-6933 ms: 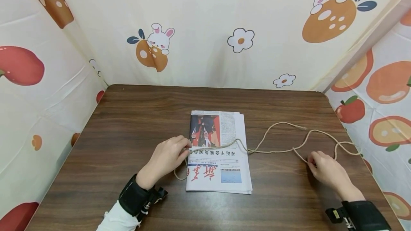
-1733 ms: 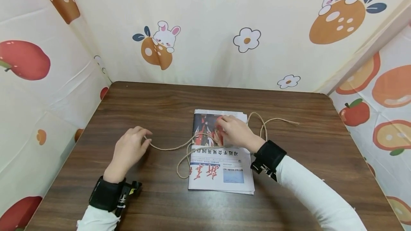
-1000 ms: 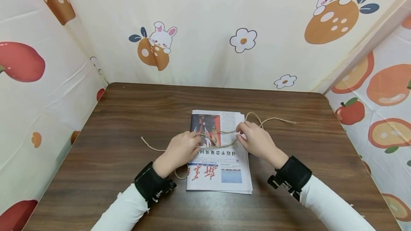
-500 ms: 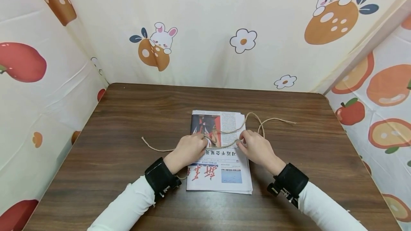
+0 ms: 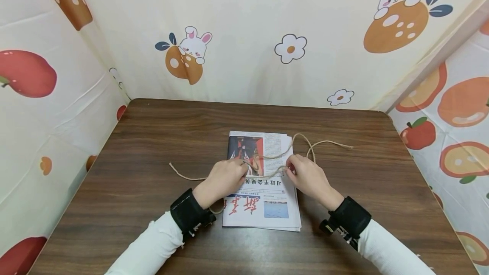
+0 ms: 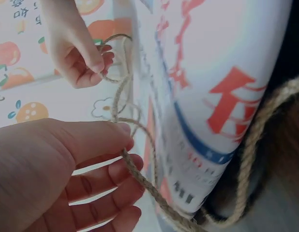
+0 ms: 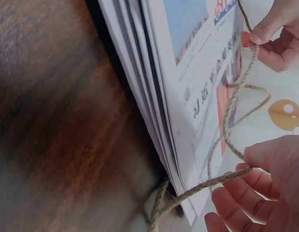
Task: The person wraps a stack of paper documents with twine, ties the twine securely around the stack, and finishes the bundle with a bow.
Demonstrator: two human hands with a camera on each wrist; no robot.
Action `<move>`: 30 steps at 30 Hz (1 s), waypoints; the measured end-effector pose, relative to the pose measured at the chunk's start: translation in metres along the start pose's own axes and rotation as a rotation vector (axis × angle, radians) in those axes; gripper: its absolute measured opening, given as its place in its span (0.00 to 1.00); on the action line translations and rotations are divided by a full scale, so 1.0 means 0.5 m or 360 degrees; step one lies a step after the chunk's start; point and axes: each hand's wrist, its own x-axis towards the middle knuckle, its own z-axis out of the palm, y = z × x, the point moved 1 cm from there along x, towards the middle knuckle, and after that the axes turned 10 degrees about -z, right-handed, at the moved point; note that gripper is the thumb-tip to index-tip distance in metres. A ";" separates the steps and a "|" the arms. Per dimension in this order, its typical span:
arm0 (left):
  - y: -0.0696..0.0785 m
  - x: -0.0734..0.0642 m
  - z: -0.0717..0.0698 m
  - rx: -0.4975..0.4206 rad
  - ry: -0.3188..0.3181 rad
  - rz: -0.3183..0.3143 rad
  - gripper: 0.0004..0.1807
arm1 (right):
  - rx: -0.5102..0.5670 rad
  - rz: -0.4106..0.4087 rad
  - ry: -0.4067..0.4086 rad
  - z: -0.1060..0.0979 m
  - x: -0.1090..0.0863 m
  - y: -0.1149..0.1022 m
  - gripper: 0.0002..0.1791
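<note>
A stack of folded newspapers (image 5: pixel 280 220) lies on the table, its layered edge showing in the right wrist view. Beige twine (image 5: pixel 189 178) crosses over it, with a loop by the lower left edge and loose ends on both sides. My left hand (image 5: pixel 224 178) is over the left part of the papers and pinches the twine between thumb and fingertips, as the left wrist view shows. At the right edge, my right hand (image 5: pixel 308 178) pinches another stretch of twine (image 7: pixel 200 187). Whether the twine passes beneath the papers is hidden.
The dark wood-grain table (image 5: pixel 164 135) meets a pale printed curtain (image 5: pixel 237 71) at the back. Printed cloth also hangs along the left and right sides. One loose twine end (image 5: pixel 336 142) lies on the tabletop right of the papers.
The twine once spread far right now crosses the newspapers, one end reaching out left. My right hand came in from the right, went over the papers, then back to their edge; lately both hands barely move.
</note>
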 end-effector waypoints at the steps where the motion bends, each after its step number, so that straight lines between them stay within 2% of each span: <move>1: -0.001 -0.001 -0.004 -0.0006 0.0022 -0.0004 0.02 | 0.0008 0.0004 0.0006 -0.004 0.000 0.001 0.06; 7: -0.005 -0.001 -0.030 -0.0105 0.0083 -0.0064 0.03 | 0.0049 0.0048 0.0063 -0.027 0.003 0.008 0.05; 12: -0.012 0.004 -0.040 -0.0189 0.0150 -0.0091 0.07 | 0.0056 0.0058 0.0090 -0.038 0.013 0.012 0.05; 18: -0.023 0.021 -0.045 -0.0180 0.0212 -0.0114 0.08 | 0.0072 0.0032 0.0076 -0.035 0.033 0.015 0.05; 24: -0.039 0.043 -0.053 -0.0216 0.0171 -0.0151 0.05 | 0.0089 0.0025 0.0077 -0.034 0.058 0.016 0.05; 30: -0.064 0.063 -0.051 -0.0224 0.0048 -0.0237 0.03 | 0.0122 0.0055 0.0012 -0.027 0.083 0.018 0.05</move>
